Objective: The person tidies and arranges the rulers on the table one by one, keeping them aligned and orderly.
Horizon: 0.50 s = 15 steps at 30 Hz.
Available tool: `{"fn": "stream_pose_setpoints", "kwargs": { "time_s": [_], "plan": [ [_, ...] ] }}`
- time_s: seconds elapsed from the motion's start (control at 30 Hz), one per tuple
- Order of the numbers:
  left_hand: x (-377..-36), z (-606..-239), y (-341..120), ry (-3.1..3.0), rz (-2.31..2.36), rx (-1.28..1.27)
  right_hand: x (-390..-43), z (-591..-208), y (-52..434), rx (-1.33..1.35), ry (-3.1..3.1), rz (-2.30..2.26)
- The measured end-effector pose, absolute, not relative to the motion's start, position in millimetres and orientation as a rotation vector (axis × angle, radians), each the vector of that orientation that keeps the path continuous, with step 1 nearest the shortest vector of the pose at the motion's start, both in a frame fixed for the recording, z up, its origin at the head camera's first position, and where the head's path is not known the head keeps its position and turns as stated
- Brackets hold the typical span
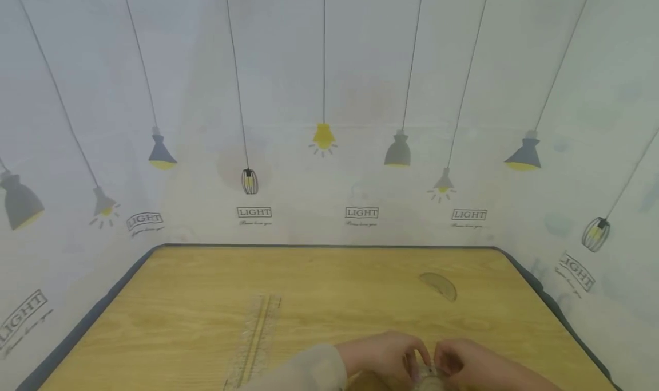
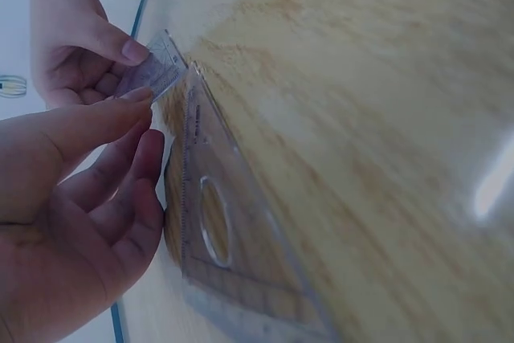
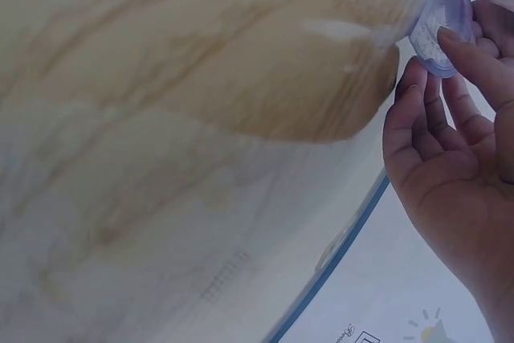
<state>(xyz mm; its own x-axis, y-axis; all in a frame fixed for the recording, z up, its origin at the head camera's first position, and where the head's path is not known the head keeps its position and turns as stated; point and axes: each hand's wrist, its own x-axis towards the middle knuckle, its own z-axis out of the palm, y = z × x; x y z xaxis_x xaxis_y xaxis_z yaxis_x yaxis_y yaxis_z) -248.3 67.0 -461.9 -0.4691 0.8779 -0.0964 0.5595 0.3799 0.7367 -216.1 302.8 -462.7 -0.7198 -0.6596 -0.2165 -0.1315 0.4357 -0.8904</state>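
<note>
Close together at the near edge of the head view, my left hand and right hand hold a small clear plastic drawing piece between them. Printed marks and a straight edge show on this piece in the left wrist view; a rounded edge shows in the right wrist view. Thumb and fingers of the left hand pinch its near side. The right hand pinches the opposite side. Beside the left hand, a clear set square with an oval cutout lies on the table.
A half-round protractor lies towards the back right of the wooden table. To the left is a long clear ruler. Walls printed with lamps rise behind the table's dark edge.
</note>
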Motion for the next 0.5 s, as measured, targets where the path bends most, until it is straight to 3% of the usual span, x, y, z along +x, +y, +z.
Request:
{"fn": "stream_pose_setpoints", "kwargs": {
  "time_s": [0.5],
  "plan": [
    [-244.2, -460.0, 71.8, 2.269, 0.728, 1.259, -210.4, -460.4, 306.2, -0.678, 2.184, -1.224]
  ]
}}
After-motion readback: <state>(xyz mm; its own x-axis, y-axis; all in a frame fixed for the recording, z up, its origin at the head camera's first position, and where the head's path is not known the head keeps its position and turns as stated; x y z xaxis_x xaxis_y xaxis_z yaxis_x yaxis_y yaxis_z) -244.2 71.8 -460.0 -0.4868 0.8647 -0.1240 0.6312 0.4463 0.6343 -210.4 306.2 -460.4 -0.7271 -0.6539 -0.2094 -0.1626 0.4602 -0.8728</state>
